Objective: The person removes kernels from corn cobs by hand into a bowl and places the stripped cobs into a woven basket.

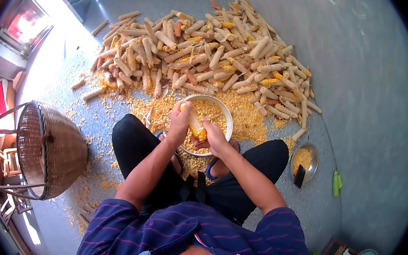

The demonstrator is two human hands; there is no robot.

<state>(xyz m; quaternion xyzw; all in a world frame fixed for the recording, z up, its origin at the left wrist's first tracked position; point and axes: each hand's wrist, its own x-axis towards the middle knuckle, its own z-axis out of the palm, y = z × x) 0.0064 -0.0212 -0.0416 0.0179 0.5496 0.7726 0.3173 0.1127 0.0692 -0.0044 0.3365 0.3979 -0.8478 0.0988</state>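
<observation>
A yellow corn cob [195, 125] with part of its kernels on is held over a round white-rimmed basin [229, 125]. My left hand [179, 120] is closed around the cob's upper end. At the lower end, my right hand [214, 137] grips it with the thumb against the kernels. Loose corn kernels [210, 109] lie inside the basin, which sits on the floor between my feet. More kernels are spread around the basin.
Beyond the basin is a large heap of mostly stripped cobs [196, 54]. A tall wicker basket [61, 151] stands at left. On the right are a metal bowl [312, 159] of grain with a dark object on its edge and two green vegetables [337, 183].
</observation>
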